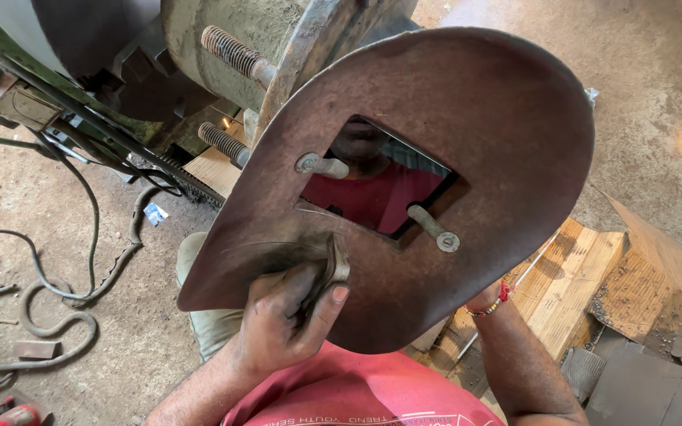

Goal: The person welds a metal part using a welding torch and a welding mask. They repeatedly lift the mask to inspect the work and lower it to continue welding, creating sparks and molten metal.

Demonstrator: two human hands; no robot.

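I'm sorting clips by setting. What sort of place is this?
Probably a welding or metal workshop. The left hand holds a rusty hand-held welding shield with a dark window; heavy machinery stands behind, and cables trail across a dusty concrete floor.

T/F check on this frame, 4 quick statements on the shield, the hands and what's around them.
1. The left hand grips the handle on the welding shield. True.
2. The shield's window is round. False: it is rectangular, with dark glass.
3. The right hand is in full view. False: it is mostly hidden behind the shield; only the wrist with a bracelet shows.
4. Cables lie on the floor to the left. True.
5. The shield lies flat on the wooden planks. False: it is held up above them.
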